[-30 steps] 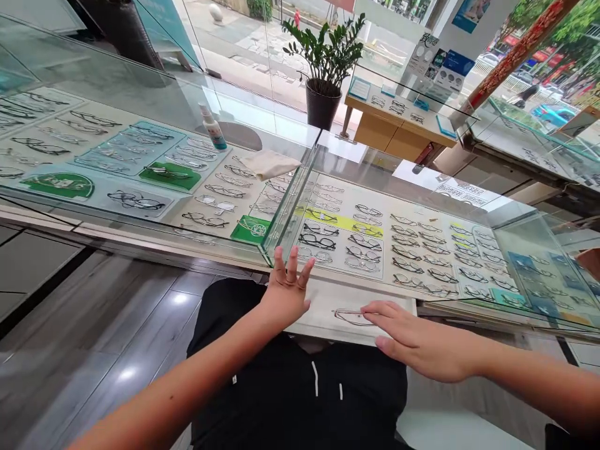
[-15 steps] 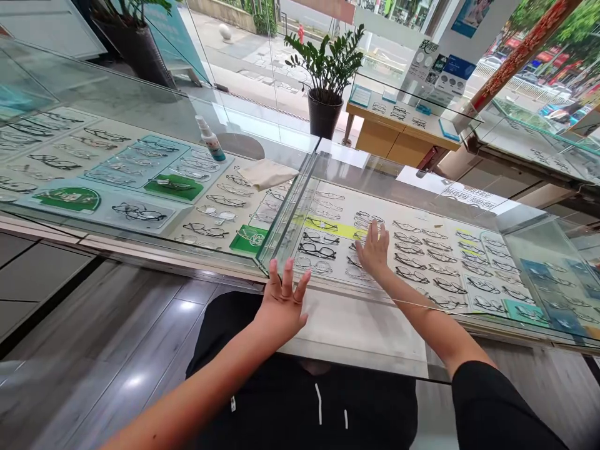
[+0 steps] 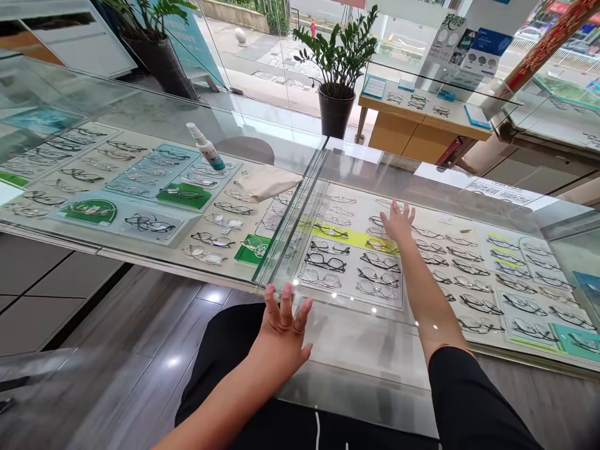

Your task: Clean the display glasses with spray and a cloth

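Observation:
My right hand (image 3: 400, 224) reaches over the rows of eyeglasses, its fingers spread. It appears to be under the glass top of the display case (image 3: 356, 344), since reflected lights cross my forearm. Close to its fingertips is a dark-framed pair of eyeglasses (image 3: 376, 220); whether they touch I cannot tell. Below the hand a yellow strip (image 3: 351, 237) runs beneath more frames. My left hand (image 3: 284, 328), fingers apart and holding nothing, is by the case's front edge, near the upright glass seam (image 3: 269, 265).
A white spray bottle (image 3: 206, 147) and a beige cloth (image 3: 267, 181) lie towards the back of the left case. Green cards (image 3: 184, 196) sit under some frames there. Beyond stand a potted plant (image 3: 336, 100) and a wooden display table (image 3: 391, 128).
My right hand has moved farther back over the eyeglasses, uncovering the nearer frames. My left hand stays near the case edge. The camera view has shifted, and the bottle appears more tilted.

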Tool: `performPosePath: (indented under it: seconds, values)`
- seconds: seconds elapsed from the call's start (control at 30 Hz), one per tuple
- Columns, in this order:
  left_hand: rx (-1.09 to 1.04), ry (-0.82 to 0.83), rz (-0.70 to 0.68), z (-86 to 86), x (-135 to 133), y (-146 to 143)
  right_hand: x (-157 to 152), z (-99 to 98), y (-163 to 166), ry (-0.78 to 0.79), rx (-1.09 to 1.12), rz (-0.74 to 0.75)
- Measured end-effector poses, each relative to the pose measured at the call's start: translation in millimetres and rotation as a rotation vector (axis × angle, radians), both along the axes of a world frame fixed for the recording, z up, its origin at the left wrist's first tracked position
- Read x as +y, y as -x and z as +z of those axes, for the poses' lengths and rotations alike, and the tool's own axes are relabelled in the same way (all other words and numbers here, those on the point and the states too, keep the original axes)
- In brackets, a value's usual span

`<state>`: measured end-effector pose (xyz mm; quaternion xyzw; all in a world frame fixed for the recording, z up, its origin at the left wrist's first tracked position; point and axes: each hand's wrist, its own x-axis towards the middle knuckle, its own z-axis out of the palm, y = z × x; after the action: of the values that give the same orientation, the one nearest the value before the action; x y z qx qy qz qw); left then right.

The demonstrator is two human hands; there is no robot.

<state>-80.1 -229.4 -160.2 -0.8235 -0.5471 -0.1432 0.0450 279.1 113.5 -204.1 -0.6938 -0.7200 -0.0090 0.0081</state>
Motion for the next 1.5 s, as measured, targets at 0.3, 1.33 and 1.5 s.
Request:
performPosePath:
  seconds: [0.3,1.33,1.5]
  values:
    - [0.039,0.03,-0.041,16.4,-1.1,0.6,17.5,-21.3,5.0,0.083,0.027,0.055]
    - [-0.01,0.086,0.015,-33.9,5.2,2.4,-272.3,66.6,169.0,0.209,0.663,0.592]
    - [-0.021,0.062,0.016,-3.3,9.8,-6.9,-302.7,123.6,152.0,0.979,0.918,0.41]
